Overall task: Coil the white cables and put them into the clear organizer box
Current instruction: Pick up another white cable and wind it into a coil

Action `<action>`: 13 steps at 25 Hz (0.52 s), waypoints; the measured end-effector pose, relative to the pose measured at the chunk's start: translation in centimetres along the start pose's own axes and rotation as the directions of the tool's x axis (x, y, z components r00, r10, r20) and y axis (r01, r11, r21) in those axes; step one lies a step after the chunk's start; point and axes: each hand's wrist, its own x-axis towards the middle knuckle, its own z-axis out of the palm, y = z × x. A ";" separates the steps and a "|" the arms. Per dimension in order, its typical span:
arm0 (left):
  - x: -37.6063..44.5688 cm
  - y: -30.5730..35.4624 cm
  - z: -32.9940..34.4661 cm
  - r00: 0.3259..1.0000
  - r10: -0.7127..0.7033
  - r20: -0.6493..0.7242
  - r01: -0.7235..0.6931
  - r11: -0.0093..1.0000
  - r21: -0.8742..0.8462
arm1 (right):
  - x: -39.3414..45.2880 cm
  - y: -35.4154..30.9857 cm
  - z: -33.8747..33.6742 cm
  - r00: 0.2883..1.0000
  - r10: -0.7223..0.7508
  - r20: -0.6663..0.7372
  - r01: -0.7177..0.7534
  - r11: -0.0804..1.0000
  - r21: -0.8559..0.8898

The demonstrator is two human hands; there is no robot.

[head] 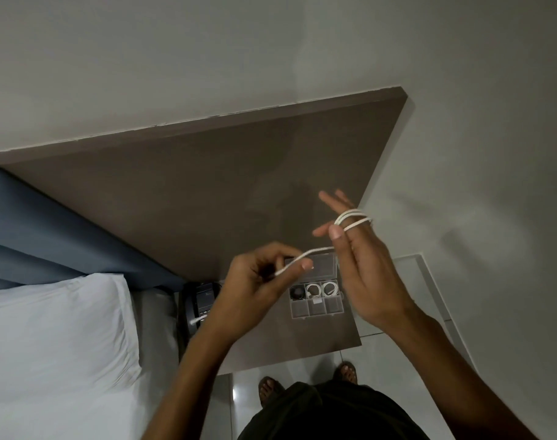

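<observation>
Head view looks down past two bare forearms at a brown counter (207,185) set against a pale wall; the landmark here is the clear organizer box (315,290), which sits open near the counter's near edge, its lid (312,265) laid back on the far side. The right hand (363,265) is raised above and just right of the box, fingers spread and pointing away; a white cable (353,217) is wound in several loops around its fingers, so its grip is apart, serving as a former rather than pinching. From those loops the cable runs left and down across the space above the box lid to the left hand (255,281), which hovers above the box's left side; that hand's grip is together on the cable, thumb and forefinger pinching it near its free end (280,272). Inside the box, the far row of compartments holds two coiled white cables (322,289) side by side in the middle and right cells, and a dark round item (298,293) in the left cell; the near row shows a small white piece (317,301) in the middle cell. Left of the box, at the counter's left edge, stands a dark telephone (201,303) with a short white cord (197,319) lying on it; further left of the box lies a bed with a white pillow (48,328) and a blue headboard (48,223). On the near side of the box, beyond the counter edge, a tiled floor (398,360) shows two sandalled feet (345,371).
</observation>
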 end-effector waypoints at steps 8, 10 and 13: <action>2.6 1.2 -1.1 0.994 0.047 -0.094 -0.049 0.999 -0.019 | -4.5 -0.1 2.6 0.719 -0.116 0.685 -0.538 0.532 0.654; 2.1 0.1 0.5 0.999 -0.014 -0.036 0.012 0.999 -0.052 | -3.3 -1.4 2.3 0.763 -0.250 0.596 -0.613 0.012 0.790; 0.4 -1.3 1.7 0.996 -0.077 0.032 0.077 0.997 0.007 | -0.9 -1.9 0.3 0.917 -0.073 0.392 -0.392 -0.342 0.854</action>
